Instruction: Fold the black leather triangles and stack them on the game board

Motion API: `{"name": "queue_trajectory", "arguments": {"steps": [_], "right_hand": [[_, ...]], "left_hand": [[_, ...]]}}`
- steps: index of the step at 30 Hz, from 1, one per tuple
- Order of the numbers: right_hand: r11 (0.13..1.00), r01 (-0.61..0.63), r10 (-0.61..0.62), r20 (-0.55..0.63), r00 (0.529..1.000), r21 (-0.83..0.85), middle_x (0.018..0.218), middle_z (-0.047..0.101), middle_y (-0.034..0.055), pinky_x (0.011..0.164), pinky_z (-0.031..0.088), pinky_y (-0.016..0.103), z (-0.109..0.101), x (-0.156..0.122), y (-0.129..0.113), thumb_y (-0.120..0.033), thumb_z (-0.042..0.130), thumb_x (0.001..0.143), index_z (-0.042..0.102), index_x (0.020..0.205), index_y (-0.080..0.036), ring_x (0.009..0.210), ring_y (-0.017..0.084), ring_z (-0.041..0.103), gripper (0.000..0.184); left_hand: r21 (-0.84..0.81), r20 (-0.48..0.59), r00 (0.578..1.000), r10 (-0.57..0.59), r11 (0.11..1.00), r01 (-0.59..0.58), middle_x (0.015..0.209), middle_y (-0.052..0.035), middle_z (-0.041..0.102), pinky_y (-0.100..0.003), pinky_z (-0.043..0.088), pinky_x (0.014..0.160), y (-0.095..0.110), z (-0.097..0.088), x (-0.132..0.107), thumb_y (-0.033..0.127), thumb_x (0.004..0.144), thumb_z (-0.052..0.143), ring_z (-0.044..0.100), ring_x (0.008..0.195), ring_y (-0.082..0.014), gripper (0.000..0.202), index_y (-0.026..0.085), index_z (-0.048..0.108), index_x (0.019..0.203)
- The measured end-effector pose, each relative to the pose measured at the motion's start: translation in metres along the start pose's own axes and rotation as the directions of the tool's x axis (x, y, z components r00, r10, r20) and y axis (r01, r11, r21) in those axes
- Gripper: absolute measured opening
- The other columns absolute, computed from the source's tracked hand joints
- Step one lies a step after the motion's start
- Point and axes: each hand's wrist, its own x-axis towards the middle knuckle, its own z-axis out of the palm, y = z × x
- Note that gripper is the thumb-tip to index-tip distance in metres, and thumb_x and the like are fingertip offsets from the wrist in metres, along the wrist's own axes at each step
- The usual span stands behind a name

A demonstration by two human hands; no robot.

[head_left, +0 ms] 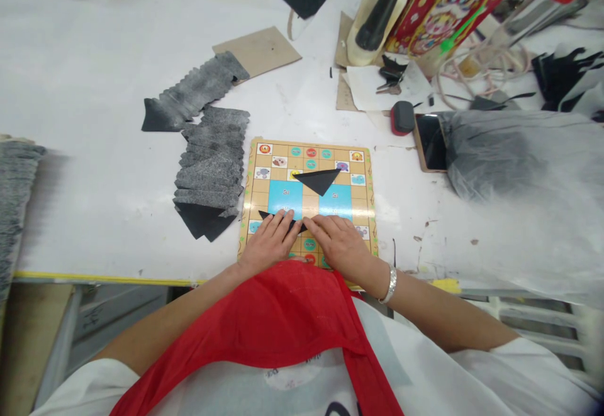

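Note:
A colourful game board (pixel 358 197) lies at the table's near edge. My left hand (pixel 270 241) and my right hand (pixel 338 241) rest side by side on its near half, fingers stretched flat and pressing down a black fabric piece (pixel 267 216) whose tips show by my left fingers. A second black triangular fabric piece (pixel 318 180) lies loose on the far half of the board, apart from both hands. A silver bracelet (pixel 390 284) is on my right wrist.
Left of the board lie overlapping rows of grey and black cut fabric pieces (pixel 210 164). A phone (pixel 431 142), a small red and black case (pixel 402 117), keys and paper sit behind right, beside a plastic-wrapped bundle (pixel 514 158). Brown cardboard (pixel 257 51) lies farther back.

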Motion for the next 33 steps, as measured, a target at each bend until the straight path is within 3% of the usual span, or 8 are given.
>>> {"name": "queue_trajectory", "arguments": {"steps": [6, 13, 16, 20, 22, 25, 29, 33], "right_hand": [[0.998, 0.055, -0.054, 0.062, 0.997, -0.023, 0.123, 0.054, 0.0152, 0.09, 0.035, 0.041, -0.002, 0.0, -0.003, -0.015, 0.044, 0.09, 0.047, 0.13, -0.009, 0.105, 0.027, 0.045, 0.041], [0.998, 0.062, -0.061, 0.054, 0.997, -0.007, 0.131, 0.051, 0.0167, 0.094, 0.035, 0.044, -0.006, -0.009, -0.001, -0.008, 0.049, 0.085, 0.046, 0.132, -0.009, 0.115, 0.028, 0.044, 0.047], [0.999, -0.004, 0.005, -0.017, 1.0, 0.038, 0.125, 0.055, 0.0151, 0.094, 0.036, 0.043, -0.003, -0.01, -0.001, -0.008, 0.049, 0.085, 0.051, 0.127, -0.012, 0.113, 0.027, 0.046, 0.041], [0.955, -0.218, 0.249, -0.144, 0.958, 0.199, 0.11, 0.06, 0.0117, 0.087, 0.041, 0.037, 0.001, 0.002, -0.007, -0.011, 0.045, 0.089, 0.059, 0.113, -0.015, 0.101, 0.022, 0.051, 0.028], [0.928, -0.285, 0.318, -0.115, 0.941, 0.24, 0.099, 0.062, 0.0099, 0.081, 0.043, 0.034, 0.0, 0.014, -0.012, -0.017, 0.049, 0.089, 0.06, 0.105, -0.015, 0.091, 0.02, 0.054, 0.019], [0.927, -0.298, 0.304, 0.009, 0.953, 0.228, 0.083, 0.06, 0.0051, 0.071, 0.041, 0.03, -0.004, 0.032, -0.014, -0.023, 0.059, 0.085, 0.061, 0.088, -0.017, 0.08, 0.019, 0.054, 0.007], [0.934, -0.261, 0.249, 0.079, 0.965, 0.243, 0.077, 0.059, 0.0017, 0.068, 0.038, 0.026, -0.019, 0.045, 0.007, -0.019, 0.061, 0.083, 0.06, 0.08, -0.018, 0.075, 0.015, 0.053, 0.004], [0.955, -0.286, 0.289, -0.033, 0.957, 0.084, 0.075, 0.059, 0.0044, 0.064, 0.036, 0.028, -0.044, 0.058, 0.053, -0.019, 0.055, 0.085, 0.063, 0.078, -0.017, 0.073, 0.017, 0.053, 0.01]], "left_hand": [[-0.066, 0.005, 1.0, -0.018, 0.998, 0.018, 0.139, -0.0172, 0.045, -0.042, 0.033, 0.105, -0.006, 0.001, -0.004, 0.054, 0.09, 0.04, 0.041, 0.129, -0.0295, 0.063, 0.012, 0.042, 0.136], [-0.07, 0.029, 0.98, -0.197, 0.978, 0.198, 0.14, -0.0212, 0.042, -0.044, 0.03, 0.107, -0.024, -0.011, -0.021, 0.062, 0.084, 0.043, 0.04, 0.13, -0.0309, 0.078, 0.006, 0.039, 0.138], [-0.054, 0.036, 0.971, -0.235, 0.97, 0.236, 0.141, -0.0219, 0.04, -0.045, 0.03, 0.107, -0.022, -0.013, -0.023, 0.067, 0.082, 0.042, 0.038, 0.131, -0.0322, 0.084, 0.004, 0.038, 0.138], [-0.025, 0.011, 0.963, -0.27, 0.962, 0.271, 0.142, -0.0228, 0.037, -0.05, 0.026, 0.107, -0.009, -0.007, -0.023, 0.068, 0.082, 0.04, 0.035, 0.132, -0.0345, 0.086, 0.002, 0.038, 0.137], [-0.025, -0.025, 0.961, -0.275, 0.961, 0.275, 0.141, -0.0226, 0.039, -0.053, 0.023, 0.107, -0.002, -0.003, -0.022, 0.065, 0.084, 0.039, 0.036, 0.132, -0.0345, 0.081, 0.003, 0.039, 0.137], [-0.034, -0.088, 0.956, -0.278, 0.96, 0.276, 0.139, -0.0229, 0.042, -0.053, 0.023, 0.107, 0.003, 0.001, -0.023, 0.059, 0.087, 0.04, 0.038, 0.131, -0.0342, 0.074, 0.005, 0.04, 0.136], [-0.059, -0.207, 0.945, -0.252, 0.968, 0.245, 0.135, -0.0213, 0.048, -0.049, 0.028, 0.107, -0.001, -0.005, -0.033, 0.051, 0.088, 0.045, 0.04, 0.129, -0.0326, 0.065, 0.007, 0.041, 0.135], [-0.17, -0.293, 0.906, -0.307, 0.949, 0.266, 0.121, -0.0136, 0.062, -0.043, 0.036, 0.104, -0.017, -0.022, -0.059, 0.034, 0.088, 0.052, 0.05, 0.121, -0.0257, 0.042, 0.015, 0.05, 0.125]]}}
